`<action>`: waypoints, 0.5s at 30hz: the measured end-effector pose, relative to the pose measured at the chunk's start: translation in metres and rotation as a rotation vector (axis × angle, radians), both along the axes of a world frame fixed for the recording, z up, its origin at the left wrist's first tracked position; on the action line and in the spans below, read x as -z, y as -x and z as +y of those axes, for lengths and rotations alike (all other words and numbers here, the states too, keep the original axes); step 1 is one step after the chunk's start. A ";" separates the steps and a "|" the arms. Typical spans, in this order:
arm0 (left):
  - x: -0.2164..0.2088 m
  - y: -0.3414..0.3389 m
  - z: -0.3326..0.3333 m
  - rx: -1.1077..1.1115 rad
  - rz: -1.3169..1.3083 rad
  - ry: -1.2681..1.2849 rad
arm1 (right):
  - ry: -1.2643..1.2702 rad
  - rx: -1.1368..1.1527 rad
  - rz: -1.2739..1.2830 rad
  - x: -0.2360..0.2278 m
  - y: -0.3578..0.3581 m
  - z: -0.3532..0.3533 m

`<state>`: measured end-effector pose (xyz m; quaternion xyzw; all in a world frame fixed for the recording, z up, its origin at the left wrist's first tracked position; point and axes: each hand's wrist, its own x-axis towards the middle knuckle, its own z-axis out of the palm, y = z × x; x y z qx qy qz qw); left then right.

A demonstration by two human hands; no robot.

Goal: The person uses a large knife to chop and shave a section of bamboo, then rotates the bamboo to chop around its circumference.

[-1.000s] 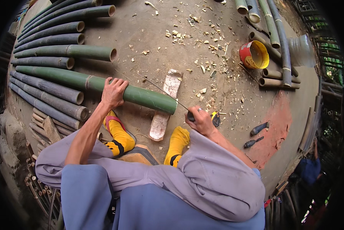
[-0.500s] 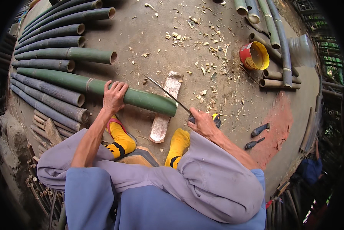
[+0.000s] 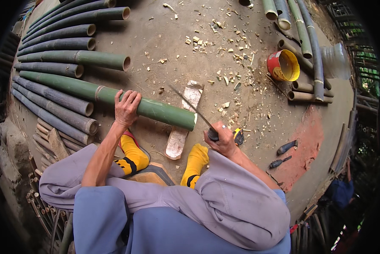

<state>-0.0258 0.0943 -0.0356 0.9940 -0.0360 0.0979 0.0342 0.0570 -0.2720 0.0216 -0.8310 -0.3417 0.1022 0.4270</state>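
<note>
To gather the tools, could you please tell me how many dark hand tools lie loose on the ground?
2 dark hand tools: one at the red patch's edge, the other just nearer the person. Others may be hidden.

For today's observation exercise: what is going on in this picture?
A person sits on the ground working bamboo. The left hand rests on top of a long green bamboo pole lying across in front of their feet. The right hand holds a long thin blade by its dark handle, its point raised over the pole's cut end. A worn wooden block lies under that end, with chips scattered about and a red and yellow can nearby.
</note>
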 end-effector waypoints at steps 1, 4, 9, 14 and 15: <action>-0.001 -0.003 0.000 0.004 -0.004 -0.002 | 0.317 -0.124 0.005 0.016 -0.010 -0.006; -0.016 -0.011 0.001 0.041 0.219 -0.027 | 0.644 -0.175 0.145 0.018 -0.012 -0.014; -0.045 -0.062 -0.005 0.136 0.907 0.057 | 0.053 -0.036 0.036 -0.036 -0.002 0.015; -0.022 -0.045 -0.001 0.178 0.594 0.058 | 0.608 -0.136 0.257 0.032 -0.015 -0.011; -0.021 -0.042 -0.004 0.153 0.567 0.071 | 0.558 -0.142 0.254 0.023 -0.025 -0.006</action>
